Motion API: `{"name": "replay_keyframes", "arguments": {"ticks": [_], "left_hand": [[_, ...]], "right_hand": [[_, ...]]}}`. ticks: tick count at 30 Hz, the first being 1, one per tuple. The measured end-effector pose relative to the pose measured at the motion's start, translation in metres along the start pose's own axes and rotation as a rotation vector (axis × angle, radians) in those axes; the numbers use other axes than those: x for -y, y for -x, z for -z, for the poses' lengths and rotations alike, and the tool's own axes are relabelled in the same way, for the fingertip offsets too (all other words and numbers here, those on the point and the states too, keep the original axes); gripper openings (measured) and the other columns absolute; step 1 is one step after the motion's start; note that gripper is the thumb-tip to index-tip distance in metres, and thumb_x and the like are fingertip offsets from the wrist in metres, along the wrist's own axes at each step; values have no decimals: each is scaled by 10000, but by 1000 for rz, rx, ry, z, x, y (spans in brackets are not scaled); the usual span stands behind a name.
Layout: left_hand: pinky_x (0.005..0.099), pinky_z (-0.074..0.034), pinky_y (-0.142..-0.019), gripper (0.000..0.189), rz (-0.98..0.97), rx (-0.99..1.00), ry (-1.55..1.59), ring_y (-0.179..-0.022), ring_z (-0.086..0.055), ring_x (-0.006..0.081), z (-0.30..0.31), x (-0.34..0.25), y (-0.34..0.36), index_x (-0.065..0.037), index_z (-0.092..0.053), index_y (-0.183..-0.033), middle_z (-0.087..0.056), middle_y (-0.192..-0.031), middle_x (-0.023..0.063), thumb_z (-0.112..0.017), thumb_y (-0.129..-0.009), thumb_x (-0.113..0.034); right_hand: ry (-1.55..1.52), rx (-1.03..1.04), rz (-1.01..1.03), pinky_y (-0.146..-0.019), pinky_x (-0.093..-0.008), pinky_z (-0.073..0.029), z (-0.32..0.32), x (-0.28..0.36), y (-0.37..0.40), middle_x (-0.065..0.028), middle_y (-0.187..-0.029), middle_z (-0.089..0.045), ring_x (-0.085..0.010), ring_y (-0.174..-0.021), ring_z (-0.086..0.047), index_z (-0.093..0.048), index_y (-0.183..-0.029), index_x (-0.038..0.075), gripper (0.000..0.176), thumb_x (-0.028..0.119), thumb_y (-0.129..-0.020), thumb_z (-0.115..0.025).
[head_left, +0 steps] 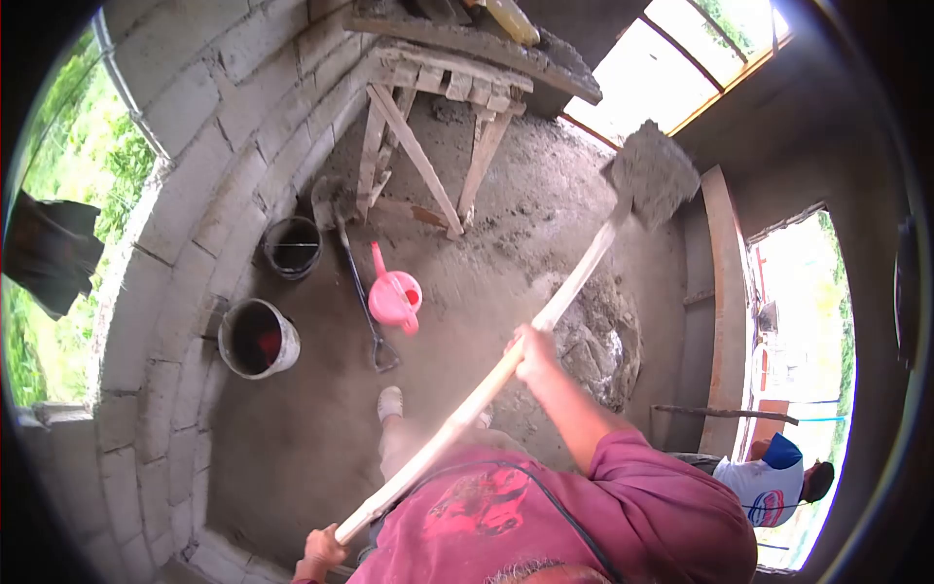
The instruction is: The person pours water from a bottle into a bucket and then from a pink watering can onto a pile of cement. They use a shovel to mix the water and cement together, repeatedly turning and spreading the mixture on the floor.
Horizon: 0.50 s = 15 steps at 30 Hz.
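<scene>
My right hand point(533, 352) is closed around the middle of a shovel's long wooden handle point(472, 404). My left hand point(321, 553) grips the handle's butt end, low on the left. The shovel blade point(628, 200) is lifted at the upper right and carries a heap of wet grey mortar point(657, 170), slightly blurred. Below the handle's far half, a mound of mortar mix point(608, 341) lies on the floor, partly hidden by the shaft.
A pink watering can point(394, 300), a second shovel point(352, 263), a black bucket point(293, 248) and a pale bucket point(259, 339) stand or lie on the left. A wooden trestle point(418, 146) holds a mortar-covered board point(477, 44). Another person point(764, 484) is by the right opening.
</scene>
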<state>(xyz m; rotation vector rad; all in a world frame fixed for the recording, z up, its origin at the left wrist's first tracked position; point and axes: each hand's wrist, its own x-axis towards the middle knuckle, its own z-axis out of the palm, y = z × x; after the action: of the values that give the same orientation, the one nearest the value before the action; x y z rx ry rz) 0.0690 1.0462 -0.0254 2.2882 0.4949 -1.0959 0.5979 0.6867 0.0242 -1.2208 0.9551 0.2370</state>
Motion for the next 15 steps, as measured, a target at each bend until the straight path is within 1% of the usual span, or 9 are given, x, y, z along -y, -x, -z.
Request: {"name": "replay_keyframes", "arguments": {"ticks": [1, 3, 4, 5, 6, 9, 10, 13, 15], "left_hand": [[507, -551, -879, 449, -21, 12, 71, -950, -687, 431, 20, -23, 3, -68, -672, -1040, -716, -950, 242, -771, -691, -333], [502, -548, -856, 442, -92, 15, 230, -930, -687, 439, 36, -41, -5, -49, -681, -1047, -708, -948, 260, -761, -694, -302], [486, -552, -830, 431, -147, 9, 312, -896, -698, 418, 41, -45, -11, -41, -686, -1041, -713, -921, 249, -757, -692, -282], [469, -556, -804, 420, -206, 2, 392, -863, -710, 396, 45, -48, -18, -33, -690, -1035, -718, -895, 237, -754, -689, -263], [452, -560, -778, 410, -268, -12, 472, -830, -721, 375, 53, -51, -27, -25, -694, -1029, -722, -868, 225, -751, -687, -243], [378, -550, -677, 348, -246, 126, 560, -708, -701, 252, 92, -55, -32, -10, -709, -980, -713, -775, 147, -745, -683, -187], [324, -515, -584, 280, -214, 192, 640, -631, -643, 162, 109, -62, -29, -7, -699, -914, -679, -718, 74, -761, -679, -147], [310, -488, -539, 238, -108, 388, 740, -582, -622, 155, 138, -71, -18, -14, -697, -895, -670, -705, 58, -762, -688, -110], [304, -476, -527, 183, -142, 485, 871, -573, -615, 147, 141, -59, -17, -15, -669, -851, -653, -693, 57, -757, -695, -53]], "right_hand": [[14, 45, 71, -487, -407, -497, -16, 23, 11, -97, -705, -508, -238, -538, -543, -512, -848, 44, 107, 51, -835, -619], [38, 97, 202, -496, -378, -512, -51, 61, 30, -95, -726, -533, -225, -550, -556, -537, -867, 33, 99, 31, -839, -633], [26, 97, 254, -485, -378, -502, -72, 79, 46, -97, -741, -550, -228, -551, -572, -524, -873, 16, 135, 26, -824, -650], [34, 157, 307, -493, -372, -511, -87, 91, 50, -94, -736, -558, -221, -559, -579, -526, -901, 8, 156, 26, -822, -659], [105, 223, 335, -492, -364, -515, -101, 103, 49, -103, -733, -577, -221, -561, -604, -538, -937, -20, 182, 20, -813, -664], [258, 302, 513, -481, -365, -509, -152, 122, 53, -131, -742, -605, -230, -559, -630, -550, -935, -64, 199, 16, -799, -670], [272, 305, 553, -474, -382, -529, -168, 125, 51, -125, -706, -590, -243, -541, -633, -527, -925, -40, 207, 4, -779, -667], [323, 320, 594, -467, -380, -537, -209, 126, 49, -138, -712, -596, -242, -518, -626, -523, -924, -55, 221, -4, -766, -668], [374, 354, 587, -457, -385, -545, -221, 130, 62, -140, -726, -601, -251, -500, -629, -518, -951, -67, 256, -7, -756, -673]]}}
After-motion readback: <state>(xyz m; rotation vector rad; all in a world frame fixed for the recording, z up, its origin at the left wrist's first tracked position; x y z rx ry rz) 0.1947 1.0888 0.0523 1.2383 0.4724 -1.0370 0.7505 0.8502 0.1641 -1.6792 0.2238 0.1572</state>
